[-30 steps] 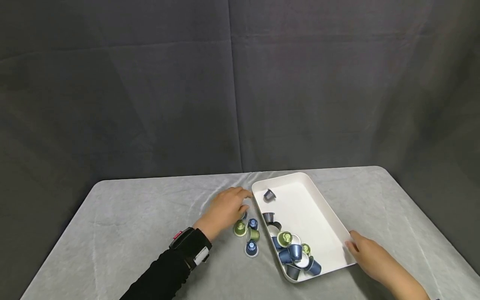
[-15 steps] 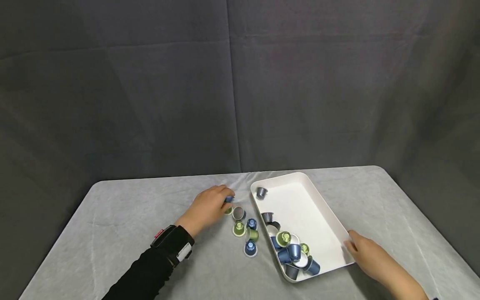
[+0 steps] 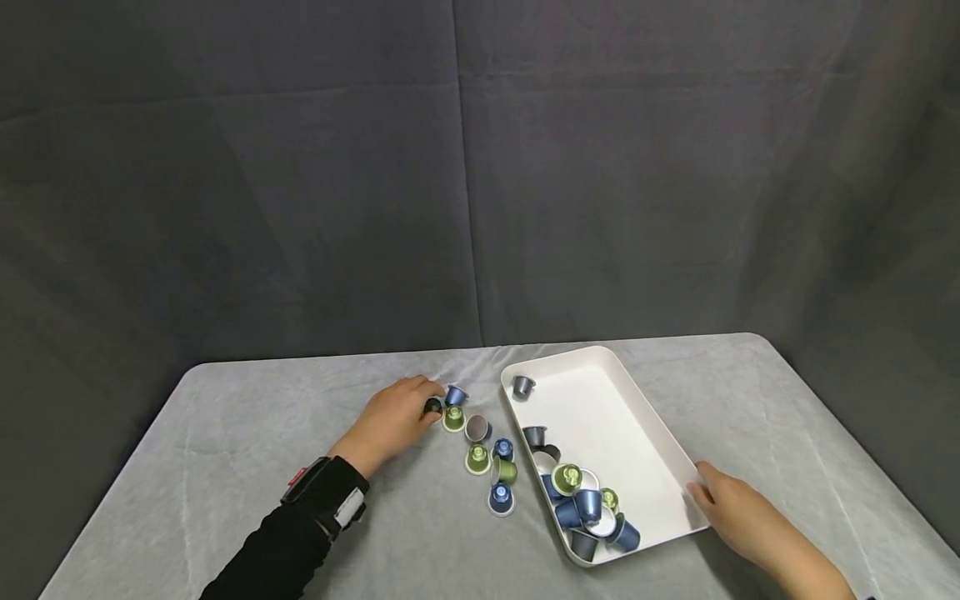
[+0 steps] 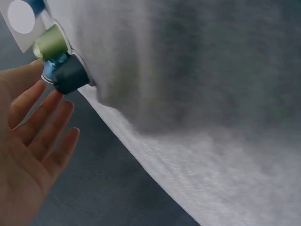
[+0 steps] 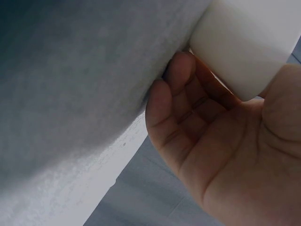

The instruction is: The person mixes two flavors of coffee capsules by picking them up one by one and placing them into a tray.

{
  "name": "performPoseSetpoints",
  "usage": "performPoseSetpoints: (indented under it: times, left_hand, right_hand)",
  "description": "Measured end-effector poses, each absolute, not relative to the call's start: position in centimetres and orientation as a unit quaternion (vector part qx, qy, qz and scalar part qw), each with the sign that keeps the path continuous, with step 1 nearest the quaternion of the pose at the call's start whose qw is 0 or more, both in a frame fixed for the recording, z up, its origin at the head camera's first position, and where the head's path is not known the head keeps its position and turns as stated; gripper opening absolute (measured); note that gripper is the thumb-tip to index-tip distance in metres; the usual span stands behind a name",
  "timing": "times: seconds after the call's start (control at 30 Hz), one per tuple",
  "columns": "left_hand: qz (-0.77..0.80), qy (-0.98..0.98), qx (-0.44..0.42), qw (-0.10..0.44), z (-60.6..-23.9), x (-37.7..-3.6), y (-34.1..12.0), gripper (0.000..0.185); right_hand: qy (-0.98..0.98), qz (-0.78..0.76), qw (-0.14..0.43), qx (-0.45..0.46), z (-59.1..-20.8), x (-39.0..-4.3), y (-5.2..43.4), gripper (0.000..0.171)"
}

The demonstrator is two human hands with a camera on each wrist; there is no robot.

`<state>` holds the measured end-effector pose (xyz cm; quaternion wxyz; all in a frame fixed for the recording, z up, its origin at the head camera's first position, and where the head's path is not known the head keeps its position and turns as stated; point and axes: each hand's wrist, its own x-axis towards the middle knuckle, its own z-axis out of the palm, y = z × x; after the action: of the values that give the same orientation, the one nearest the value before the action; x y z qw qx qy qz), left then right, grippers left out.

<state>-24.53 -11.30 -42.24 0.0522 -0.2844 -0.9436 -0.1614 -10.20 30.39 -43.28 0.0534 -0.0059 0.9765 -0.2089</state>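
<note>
In the head view my left hand (image 3: 397, 419) reaches to a dark green coffee capsule (image 3: 432, 406), which shows between thumb and forefinger. The left wrist view has its fingers loosely spread, fingertips right at the dark capsule (image 4: 70, 75). Beside it on the cloth are a blue capsule (image 3: 455, 395) and a green one (image 3: 453, 418); more blue and green capsules trail toward the tray. My right hand (image 3: 738, 508) grips the near right corner of the white tray (image 3: 645, 442), thumb over the rim and curled fingers (image 5: 160, 106) low against its outside.
A pile of blue, green and grey capsules (image 3: 588, 504) lies along the tray's left side and near corner. One grey capsule (image 3: 523, 386) lies at its far left corner. Grey cloth covers the table (image 3: 255, 467); a dark curtain (image 3: 480, 167) hangs behind its far edge.
My left hand has moved left from the tray's edge, past the blue capsule, to the dark one. A grey capsule in the tray has rolled slightly left. The right hand keeps its hold.
</note>
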Motion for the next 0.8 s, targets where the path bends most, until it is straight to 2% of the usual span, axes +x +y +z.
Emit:
performPoseSetpoints:
  times: [0.33,0.63,0.8]
  left_hand:
    - [-0.202,-0.947,-0.251,-0.009,-43.3,-24.8,-12.3,0.045]
    - [-0.203,-0.945,-0.255,-0.009,-43.7,-25.1,-11.9,0.042]
    - [-0.2,-0.949,-0.242,0.015,-43.9,-25.0,-11.4,0.04]
  right_hand:
    - [0.977,-0.205,0.058,-0.002,-43.4,-10.1,30.4,0.009]
    - [0.978,-0.204,0.05,-0.004,-43.5,-10.1,30.4,0.008]
    - [0.977,-0.204,0.056,-0.002,-43.4,-10.1,30.4,0.008]
